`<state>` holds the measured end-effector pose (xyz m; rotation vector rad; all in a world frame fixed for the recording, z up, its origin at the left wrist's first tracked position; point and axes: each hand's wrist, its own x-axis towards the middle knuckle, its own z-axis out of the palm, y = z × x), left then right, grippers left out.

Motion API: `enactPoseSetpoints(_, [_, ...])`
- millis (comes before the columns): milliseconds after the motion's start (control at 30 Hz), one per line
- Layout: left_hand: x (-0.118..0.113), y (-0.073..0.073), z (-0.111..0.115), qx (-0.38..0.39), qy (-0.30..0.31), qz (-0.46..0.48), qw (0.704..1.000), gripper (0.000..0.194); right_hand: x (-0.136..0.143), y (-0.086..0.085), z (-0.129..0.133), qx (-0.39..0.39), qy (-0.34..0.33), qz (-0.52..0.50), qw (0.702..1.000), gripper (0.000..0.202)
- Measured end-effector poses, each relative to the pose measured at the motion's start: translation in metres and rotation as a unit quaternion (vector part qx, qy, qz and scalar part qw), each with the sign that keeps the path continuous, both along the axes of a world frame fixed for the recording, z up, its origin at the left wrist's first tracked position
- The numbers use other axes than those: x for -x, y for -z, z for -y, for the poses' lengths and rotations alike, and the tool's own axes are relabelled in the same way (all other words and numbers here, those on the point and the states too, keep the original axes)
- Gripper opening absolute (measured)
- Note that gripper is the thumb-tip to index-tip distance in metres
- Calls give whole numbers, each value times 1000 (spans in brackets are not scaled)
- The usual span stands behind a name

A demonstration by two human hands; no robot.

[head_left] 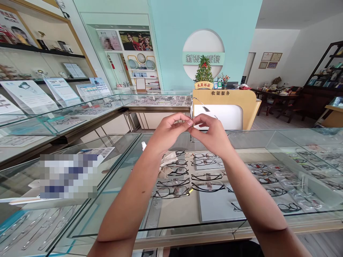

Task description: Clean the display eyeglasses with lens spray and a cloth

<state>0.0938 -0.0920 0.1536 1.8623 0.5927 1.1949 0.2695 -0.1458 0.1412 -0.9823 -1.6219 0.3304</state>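
Observation:
Both hands are raised together above the glass display counter, pinching a pair of eyeglasses (206, 108) between them. The eyeglasses are turned nearly edge-on, with a thin rim upright between the hands and a dark temple tip sticking out to the right. My left hand (171, 129) is closed, thumb and fingertips at the middle of the frame. My right hand (208, 130) is closed too, its fingertips meeting the left ones there. The fingers hide the middle of the frame. Below them, a pale cloth (168, 159) lies on the counter beside my left forearm.
Rows of eyeglasses (208, 186) are displayed in the glass counter (171, 233) under my arms. A white-capped bottle (144, 145) stands behind my left forearm. Blurred-out papers (69, 175) lie at left. A cashier desk (250, 107) with plants stands ahead, and more display cases line the left.

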Motion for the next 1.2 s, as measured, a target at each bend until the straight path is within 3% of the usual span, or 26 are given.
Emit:
enactPoseSetpoints(600, [9, -3, -1, 80, 18, 59, 995, 35, 1, 2, 0, -3, -8, -29, 1000, 9])
enactPoseSetpoints(667, [18, -5, -5, 75, -5, 84, 994, 36, 0, 0, 2, -6, -9, -28, 1000, 8])
enactPoseSetpoints(733, [33, -1, -16, 36, -86, 100, 991, 33, -3, -1, 2, -13, -11, -31, 999, 7])
enactPoseSetpoints(800, [50, 15, -33, -17, -225, 90, 970, 28, -8, 3, 0, -11, 2, -39, 999, 8])
enactPoseSetpoints(867, [69, 41, -51, -52, -369, 30, 928, 30, -14, 13, -4, -1, 26, -54, 998, 11])
enactPoseSetpoints(933, [84, 72, -65, -12, -464, -83, 882, 45, -21, 29, -9, 11, 42, -54, 998, 15])
enactPoseSetpoints(1000, [94, 100, -74, 105, -497, -213, 835, 62, -28, 50, -10, 27, 48, -58, 997, 21])
enactPoseSetpoints(1033, [97, 111, -78, 136, -495, -233, 826, 68, -32, 60, -10, 37, 47, -61, 996, 23])
enactPoseSetpoints(1100, [101, 128, -83, 167, -480, -259, 821, 72, -37, 77, -9, 50, 51, -73, 995, 27])
enactPoseSetpoints(1200, [104, 142, -91, 186, -449, -297, 822, 66, -41, 95, -6, 64, 40, -102, 992, 28])
